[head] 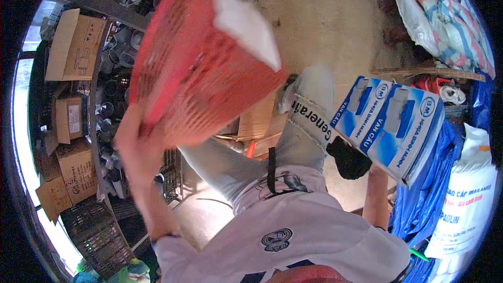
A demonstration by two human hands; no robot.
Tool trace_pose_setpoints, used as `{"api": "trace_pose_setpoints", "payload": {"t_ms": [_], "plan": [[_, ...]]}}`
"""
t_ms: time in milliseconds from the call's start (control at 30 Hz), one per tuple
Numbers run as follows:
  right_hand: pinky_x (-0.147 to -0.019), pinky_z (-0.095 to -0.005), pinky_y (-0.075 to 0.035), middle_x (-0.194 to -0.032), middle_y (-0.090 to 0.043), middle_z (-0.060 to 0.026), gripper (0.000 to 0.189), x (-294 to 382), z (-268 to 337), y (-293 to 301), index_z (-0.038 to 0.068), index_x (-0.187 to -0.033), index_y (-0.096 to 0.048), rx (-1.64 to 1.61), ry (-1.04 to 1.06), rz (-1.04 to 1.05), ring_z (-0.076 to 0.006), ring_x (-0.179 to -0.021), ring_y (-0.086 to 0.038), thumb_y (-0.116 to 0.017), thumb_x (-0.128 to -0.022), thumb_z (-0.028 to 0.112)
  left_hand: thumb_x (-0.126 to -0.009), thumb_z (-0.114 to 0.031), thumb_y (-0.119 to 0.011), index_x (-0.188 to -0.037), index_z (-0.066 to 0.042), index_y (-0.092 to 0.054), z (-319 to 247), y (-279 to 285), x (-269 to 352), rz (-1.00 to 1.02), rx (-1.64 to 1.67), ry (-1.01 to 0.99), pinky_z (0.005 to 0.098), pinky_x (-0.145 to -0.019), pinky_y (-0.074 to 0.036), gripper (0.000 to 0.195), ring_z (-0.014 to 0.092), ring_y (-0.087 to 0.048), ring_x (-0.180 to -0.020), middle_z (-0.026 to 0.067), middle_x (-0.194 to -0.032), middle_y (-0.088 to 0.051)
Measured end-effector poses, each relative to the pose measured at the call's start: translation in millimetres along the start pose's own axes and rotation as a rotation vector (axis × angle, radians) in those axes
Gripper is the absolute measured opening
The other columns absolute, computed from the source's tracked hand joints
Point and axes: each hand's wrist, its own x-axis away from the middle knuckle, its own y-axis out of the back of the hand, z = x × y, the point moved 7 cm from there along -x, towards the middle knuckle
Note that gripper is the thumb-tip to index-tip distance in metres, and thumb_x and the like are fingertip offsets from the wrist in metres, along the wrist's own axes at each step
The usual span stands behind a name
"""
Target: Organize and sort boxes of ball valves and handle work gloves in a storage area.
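My left hand (137, 137) grips the rim of a red plastic basket (204, 70), which is tilted and blurred by motion; something white (249, 23) shows along its upper right side. My right hand is mostly hidden at the right; a black item (349, 158), perhaps a glove or cloth, shows at the end of that forearm. Against it are blue and white valve boxes (404, 125), side by side, held up over my right side. How the fingers lie on the boxes cannot be seen.
Cardboard boxes (76, 171) and shelves of grey pipe fittings (122, 53) line the left. A striped sack (452, 19) lies at upper right. Blue tarpaulin (420, 192) and a white printed sack (459, 204) stand at the right. A dark crate (96, 236) is lower left.
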Motion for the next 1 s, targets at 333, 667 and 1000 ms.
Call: {"api": "trace_pose_setpoints", "payload": {"t_ms": [333, 667, 1000], "plan": [[-0.105, -0.0382, -0.046, -0.138, -0.055, -0.0154, 0.086, 4, -7, 4, 0.002, -0.151, -0.034, 0.043, -0.109, -0.075, -0.0232, -0.123, -0.057, -0.078, -0.080, 0.024, -0.069, -0.004, -0.067, -0.101, -0.009, -0.065, -11, -353, -161, 0.068, 0.001, -0.587, 0.0426, -0.086, -0.049, 0.033, 0.032, -0.063, -0.096, 0.0090, -0.098, -0.066], [-0.105, -0.0384, -0.046, -0.138, -0.055, -0.0159, 0.089, -7, -15, 10, 0.002, -0.151, -0.033, 0.069, -0.232, -0.127, -0.0234, -0.123, -0.057, -0.080, -0.079, 0.022, -0.080, -0.021, -0.063, -0.094, -0.011, -0.068, 95, -609, -90, 0.161, 0.023, -0.615, 0.0461, -0.083, -0.051, 0.018, 0.029, -0.064, -0.096, 0.0083, -0.091, -0.066], [-0.105, -0.0386, -0.046, -0.138, -0.055, -0.0165, 0.091, -26, -16, -7, 0.002, -0.152, -0.032, 0.085, -0.194, -0.049, -0.0237, -0.123, -0.057, -0.081, -0.077, 0.021, -0.087, -0.005, -0.062, -0.104, -0.006, -0.072, 146, -538, -3, 0.607, 0.700, 0.138, 0.0407, -0.088, -0.054, 0.020, 0.030, -0.070, -0.098, 0.0177, -0.100, -0.073]]}}
